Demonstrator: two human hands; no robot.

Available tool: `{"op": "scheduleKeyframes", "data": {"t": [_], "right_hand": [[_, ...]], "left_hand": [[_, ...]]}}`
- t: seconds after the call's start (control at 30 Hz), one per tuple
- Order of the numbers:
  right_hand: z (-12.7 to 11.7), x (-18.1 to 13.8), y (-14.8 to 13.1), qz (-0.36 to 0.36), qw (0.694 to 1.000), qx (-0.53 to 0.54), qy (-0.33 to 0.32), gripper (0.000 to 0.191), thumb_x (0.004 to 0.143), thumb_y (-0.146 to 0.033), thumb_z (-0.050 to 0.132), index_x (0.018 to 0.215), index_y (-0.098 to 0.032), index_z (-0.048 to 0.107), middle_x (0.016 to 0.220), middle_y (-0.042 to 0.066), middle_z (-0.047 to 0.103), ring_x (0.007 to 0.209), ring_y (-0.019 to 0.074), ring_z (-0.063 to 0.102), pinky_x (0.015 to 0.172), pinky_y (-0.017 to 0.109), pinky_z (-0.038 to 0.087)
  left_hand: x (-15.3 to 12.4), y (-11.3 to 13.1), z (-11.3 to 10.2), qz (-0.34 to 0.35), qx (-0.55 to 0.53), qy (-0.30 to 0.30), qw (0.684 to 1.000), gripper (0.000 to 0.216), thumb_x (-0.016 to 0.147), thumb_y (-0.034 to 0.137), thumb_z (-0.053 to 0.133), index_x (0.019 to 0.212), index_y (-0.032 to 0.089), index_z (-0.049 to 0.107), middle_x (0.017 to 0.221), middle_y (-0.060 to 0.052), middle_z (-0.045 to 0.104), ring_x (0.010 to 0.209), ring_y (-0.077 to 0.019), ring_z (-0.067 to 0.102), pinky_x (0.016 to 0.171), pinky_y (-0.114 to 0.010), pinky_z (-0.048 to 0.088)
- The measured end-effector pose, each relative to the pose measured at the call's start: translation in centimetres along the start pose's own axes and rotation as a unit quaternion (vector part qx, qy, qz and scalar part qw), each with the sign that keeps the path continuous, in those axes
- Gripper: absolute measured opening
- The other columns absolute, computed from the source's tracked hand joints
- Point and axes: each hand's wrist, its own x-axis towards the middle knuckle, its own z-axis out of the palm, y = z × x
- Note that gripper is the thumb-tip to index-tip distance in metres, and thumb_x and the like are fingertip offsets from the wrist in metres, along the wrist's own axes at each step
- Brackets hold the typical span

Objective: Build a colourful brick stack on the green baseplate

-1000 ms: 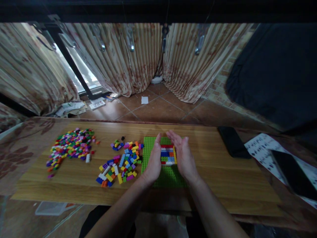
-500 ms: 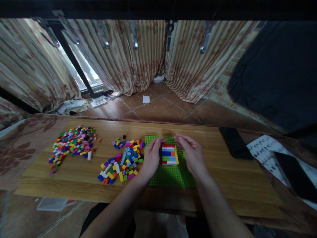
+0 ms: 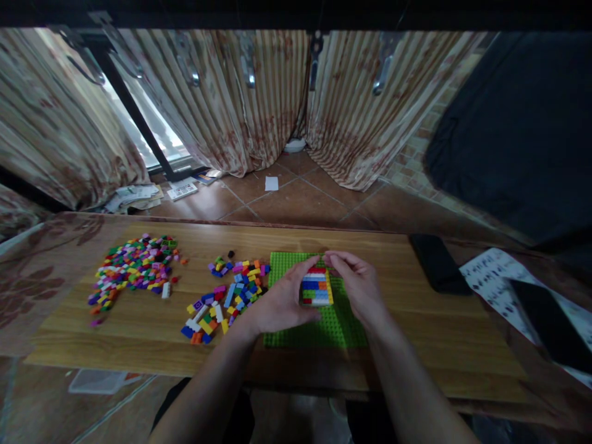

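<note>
A low build of toy bricks (image 3: pixel 316 286) in rows of red, white, blue, orange, green and yellow stands on a green studded baseplate (image 3: pixel 319 333). Along its left side is my left hand (image 3: pixel 284 300), open, thumb spread toward the near edge and fingers reaching to the far edge. My right hand (image 3: pixel 358 283) curves around the far right corner, fingers stretched and thumb beside the build. The fingertips of both hands nearly meet behind the red row. Whether they touch the bricks I cannot tell. I see nothing held in either hand.
Loose larger bricks (image 3: pixel 217 302) lie left of the baseplate, partly behind my left forearm. Farther left is a heap of small bricks (image 3: pixel 139 265). A black phone-like object (image 3: pixel 439 265) and a printed sheet (image 3: pixel 485 271) with another dark device (image 3: pixel 550 327) lie at right.
My left hand has turned and spread, its thumb now at the build's near edge and its fingertips farther right. My right hand has shifted only slightly, fingertips closer to the left hand's.
</note>
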Motion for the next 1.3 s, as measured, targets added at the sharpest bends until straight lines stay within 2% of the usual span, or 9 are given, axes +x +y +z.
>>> {"op": "scheduleKeyframes", "data": {"t": [0.1,0.27,0.47,0.6,0.73,0.87,1.07,1.17,1.3], "right_hand": [[-0.1,0.1,0.0,0.001,1.000,0.012,0.011,0.026,0.067,-0.044,0.077,0.081,-0.023,0.076,0.084,0.004,0.076,0.082,0.0196,0.069,0.081,0.036,0.051],[-0.6,0.5,-0.2,-0.013,0.999,0.018,0.049,0.025,0.069,-0.045,0.076,0.081,-0.023,0.075,0.082,0.004,0.075,0.081,0.0196,0.068,0.074,0.034,0.051],[-1.7,1.3,-0.6,-0.033,0.993,0.031,0.105,0.023,0.071,-0.043,0.075,0.079,-0.022,0.074,0.080,0.003,0.074,0.079,0.0182,0.066,0.072,0.032,0.049],[-2.1,1.5,-0.7,-0.031,0.993,0.023,0.115,0.023,0.071,-0.043,0.074,0.080,-0.022,0.073,0.081,0.004,0.074,0.079,0.0192,0.066,0.071,0.033,0.049],[-2.3,1.5,-0.6,-0.016,0.993,0.016,0.114,0.025,0.069,-0.045,0.074,0.080,-0.022,0.073,0.080,0.005,0.074,0.079,0.0196,0.067,0.071,0.034,0.049],[-2.3,1.6,-0.7,-0.005,0.993,0.026,0.118,0.027,0.066,-0.046,0.076,0.079,-0.022,0.074,0.080,0.005,0.075,0.079,0.0201,0.067,0.070,0.033,0.048],[-2.2,1.8,-0.8,-0.001,0.992,0.024,0.124,0.030,0.065,-0.049,0.075,0.078,-0.021,0.074,0.077,0.005,0.074,0.077,0.0194,0.067,0.067,0.031,0.047],[-2.1,1.8,-0.6,0.006,0.992,0.010,0.124,0.032,0.067,-0.051,0.072,0.079,-0.021,0.073,0.077,0.005,0.074,0.076,0.0187,0.067,0.065,0.030,0.047],[-2.0,1.7,-0.4,0.029,0.996,-0.024,0.087,0.036,0.071,-0.054,0.068,0.079,-0.020,0.073,0.078,0.005,0.074,0.069,0.0168,0.065,0.061,0.028,0.046]], "left_hand": [[0.0,-0.4,0.4,0.008,0.070,0.018,0.997,0.092,0.068,0.016,0.073,0.149,0.018,0.031,0.147,-0.014,0.045,0.133,-0.0283,0.046,0.115,-0.047,0.034],[0.4,-1.1,2.3,0.005,0.114,0.077,0.990,0.092,0.069,0.016,0.070,0.151,0.020,0.027,0.148,-0.013,0.045,0.135,-0.0274,0.045,0.114,-0.047,0.036],[1.2,-1.5,4.7,-0.026,0.124,0.200,0.972,0.092,0.068,0.026,0.075,0.149,0.021,0.031,0.143,-0.012,0.051,0.131,-0.0288,0.049,0.113,-0.048,0.037],[1.5,-1.8,5.5,-0.042,0.114,0.241,0.963,0.094,0.067,0.028,0.077,0.149,0.023,0.031,0.137,-0.013,0.055,0.128,-0.0323,0.051,0.111,-0.052,0.037],[1.5,-1.6,5.5,-0.054,0.100,0.234,0.966,0.099,0.066,0.030,0.079,0.151,0.021,0.027,0.139,-0.015,0.053,0.131,-0.0338,0.048,0.112,-0.053,0.035],[1.0,-1.4,4.3,-0.060,0.070,0.182,0.979,0.109,0.065,0.028,0.080,0.153,0.017,0.017,0.145,-0.018,0.045,0.134,-0.0325,0.044,0.113,-0.051,0.035],[0.5,-2.1,2.6,-0.048,0.047,0.144,0.987,0.105,0.071,0.024,0.075,0.154,0.018,0.010,0.144,-0.017,0.046,0.132,-0.0285,0.047,0.112,-0.048,0.037],[0.6,-2.1,2.6,-0.052,0.055,0.145,0.987,0.104,0.071,0.025,0.075,0.154,0.018,0.012,0.140,-0.017,0.049,0.130,-0.0288,0.050,0.111,-0.049,0.037],[0.9,-1.6,3.2,-0.051,0.097,0.150,0.983,0.103,0.067,0.026,0.077,0.152,0.015,0.019,0.145,-0.019,0.046,0.136,-0.0327,0.044,0.114,-0.052,0.033]]}}
